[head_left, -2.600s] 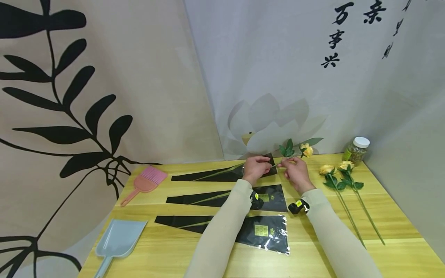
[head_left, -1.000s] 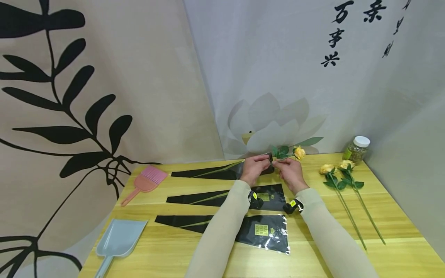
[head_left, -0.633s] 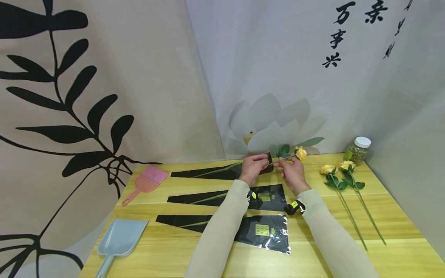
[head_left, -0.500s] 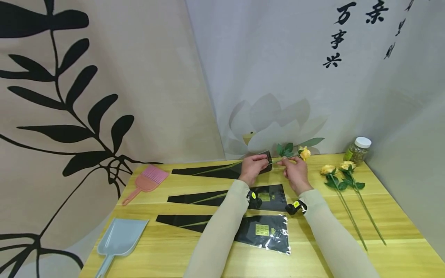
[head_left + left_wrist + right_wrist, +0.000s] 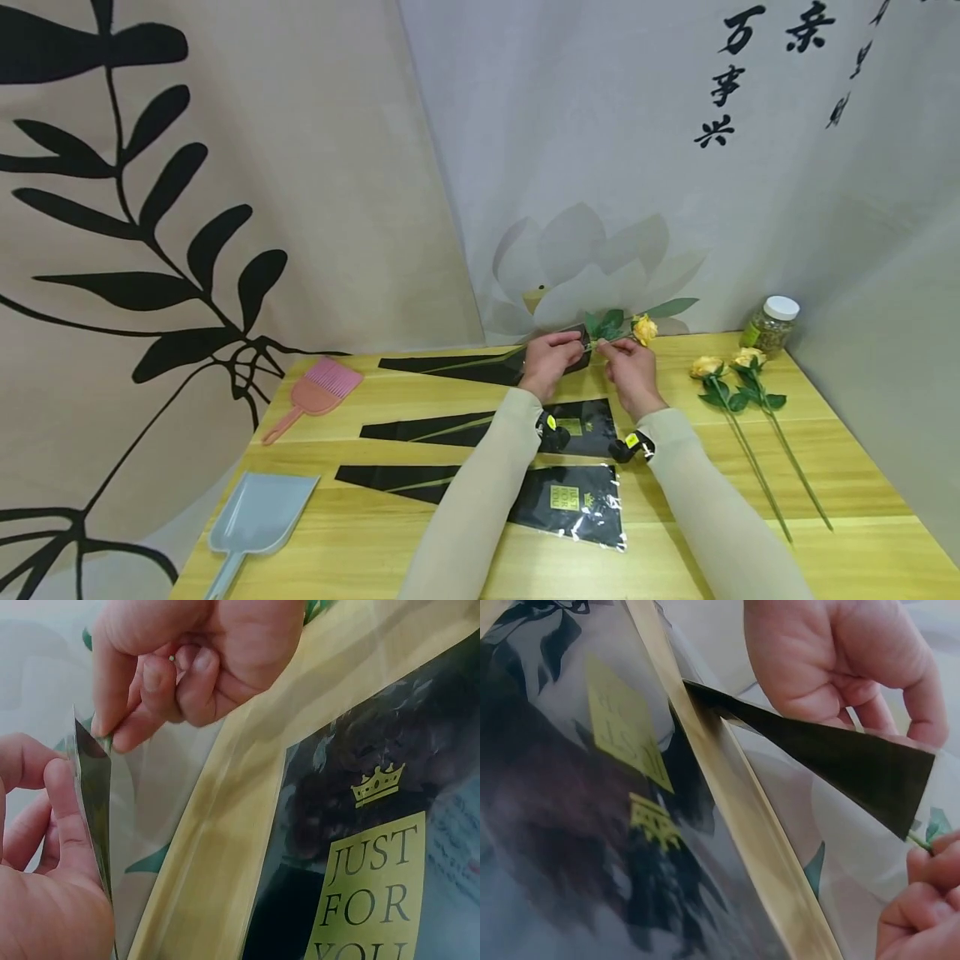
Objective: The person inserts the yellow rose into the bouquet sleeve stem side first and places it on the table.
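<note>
At the back of the table, my left hand [image 5: 551, 364] grips the wide, mouth end of a black flower sleeve [image 5: 483, 373], whose narrow tip points left. My right hand [image 5: 632, 377] pinches the green stem of a yellow rose [image 5: 645, 329] right at that mouth. In the left wrist view, the left fingers [image 5: 67, 817] hold the sleeve's edge upright. The right wrist view shows the sleeve [image 5: 855, 765] tapering away, with the stem [image 5: 920, 842] entering its end. The rose's bloom and leaves [image 5: 607, 322] are outside; its lower stem is hidden in the sleeve.
Two more black sleeves, a middle one [image 5: 600, 421] and a front one [image 5: 600, 508], lie nearer me. Two yellow roses [image 5: 707, 367] lie at right, before a lidded jar [image 5: 771, 325]. A pink brush [image 5: 318, 392] and blue dustpan [image 5: 262, 512] lie at left. A wall cloth hangs behind.
The rose moved left, then back right, and over the last half second left again, its leaves nearer the sleeve mouth. The sleeve's tip has shifted slightly right.
</note>
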Demonstrator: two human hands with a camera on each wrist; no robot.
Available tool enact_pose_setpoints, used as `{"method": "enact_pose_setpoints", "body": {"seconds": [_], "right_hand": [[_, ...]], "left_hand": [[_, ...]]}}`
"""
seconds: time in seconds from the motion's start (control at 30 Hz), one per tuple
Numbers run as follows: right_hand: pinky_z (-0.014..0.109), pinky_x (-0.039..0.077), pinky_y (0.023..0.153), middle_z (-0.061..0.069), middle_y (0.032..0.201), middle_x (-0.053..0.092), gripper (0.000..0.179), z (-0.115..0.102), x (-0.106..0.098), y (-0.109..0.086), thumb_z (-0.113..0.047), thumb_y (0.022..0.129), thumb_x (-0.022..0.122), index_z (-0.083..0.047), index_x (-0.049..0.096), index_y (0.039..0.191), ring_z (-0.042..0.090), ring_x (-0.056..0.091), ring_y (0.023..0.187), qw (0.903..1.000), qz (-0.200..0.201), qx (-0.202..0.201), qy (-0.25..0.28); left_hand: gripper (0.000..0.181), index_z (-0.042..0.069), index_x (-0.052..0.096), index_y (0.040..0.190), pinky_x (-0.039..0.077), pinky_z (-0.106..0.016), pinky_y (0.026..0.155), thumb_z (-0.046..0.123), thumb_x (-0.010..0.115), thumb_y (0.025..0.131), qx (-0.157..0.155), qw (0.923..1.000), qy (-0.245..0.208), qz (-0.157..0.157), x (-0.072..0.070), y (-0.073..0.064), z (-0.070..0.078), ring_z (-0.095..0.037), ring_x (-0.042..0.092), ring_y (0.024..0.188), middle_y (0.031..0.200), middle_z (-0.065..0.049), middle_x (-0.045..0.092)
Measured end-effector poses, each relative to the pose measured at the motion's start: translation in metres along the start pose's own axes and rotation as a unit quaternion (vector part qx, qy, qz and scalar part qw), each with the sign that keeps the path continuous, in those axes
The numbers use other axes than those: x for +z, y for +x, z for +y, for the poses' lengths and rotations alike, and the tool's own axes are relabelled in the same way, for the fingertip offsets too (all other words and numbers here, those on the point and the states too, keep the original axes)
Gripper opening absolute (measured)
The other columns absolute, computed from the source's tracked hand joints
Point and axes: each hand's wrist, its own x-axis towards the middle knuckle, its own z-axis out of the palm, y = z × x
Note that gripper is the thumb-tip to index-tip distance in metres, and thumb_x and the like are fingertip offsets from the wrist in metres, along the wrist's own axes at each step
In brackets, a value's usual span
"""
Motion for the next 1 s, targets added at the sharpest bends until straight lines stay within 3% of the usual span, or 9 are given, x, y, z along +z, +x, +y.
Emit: {"method": "enact_pose_setpoints", "body": {"seconds": [0.3,0.53,0.73,0.87,1.0], "right_hand": [[0.028,0.043,0.054,-0.008,0.068,0.055,0.02,0.007,0.009,-0.001,-0.025,0.102,0.074,-0.007,0.065,0.099,0.007,0.046,0.054,0.9996,-0.009,0.025,-0.012],[0.024,0.04,0.047,-0.009,0.062,0.053,0.018,0.013,0.016,-0.003,-0.021,0.102,0.072,-0.004,0.066,0.1,0.006,0.045,0.05,0.9992,-0.024,0.032,0.005],[0.022,0.037,0.046,-0.011,0.066,0.06,0.017,0.016,0.017,-0.003,-0.021,0.102,0.072,-0.007,0.064,0.097,0.006,0.044,0.049,0.9989,-0.023,0.025,0.031],[0.02,0.036,0.044,-0.012,0.076,0.072,0.019,0.016,0.015,-0.004,-0.028,0.106,0.066,-0.011,0.059,0.103,0.004,0.045,0.048,0.9979,-0.023,0.033,0.051],[0.018,0.035,0.042,-0.01,0.081,0.076,0.025,0.015,0.013,-0.004,-0.033,0.108,0.062,-0.008,0.061,0.112,0.004,0.047,0.048,0.9972,-0.017,0.042,0.06]], "left_hand": [[0.022,0.006,0.083,0.111,0.066,-0.033,0.084,0.004,0.077,0.09,0.001,0.9999,-0.011,0.012,0.002,0.0,0.0,-0.013,0.076,0.086,0.109,-0.008,0.08],[0.027,0.003,0.082,0.113,0.065,-0.029,0.083,0.0,0.076,0.087,-0.008,0.9992,-0.035,0.019,0.004,-0.001,-0.001,-0.011,0.075,0.085,0.115,-0.009,0.08],[0.027,0.005,0.082,0.114,0.065,-0.03,0.082,0.003,0.076,0.088,-0.009,0.9995,-0.025,0.015,0.002,-0.001,0.0,-0.012,0.074,0.082,0.108,-0.01,0.08],[0.026,0.006,0.082,0.113,0.065,-0.029,0.08,0.003,0.076,0.088,-0.008,0.9995,-0.028,0.014,0.001,0.0,-0.001,-0.011,0.074,0.08,0.107,-0.009,0.08],[0.025,0.006,0.083,0.112,0.064,-0.028,0.078,0.003,0.076,0.088,-0.006,0.9994,-0.027,0.018,0.0,0.002,-0.002,-0.01,0.073,0.079,0.107,-0.01,0.08]]}}
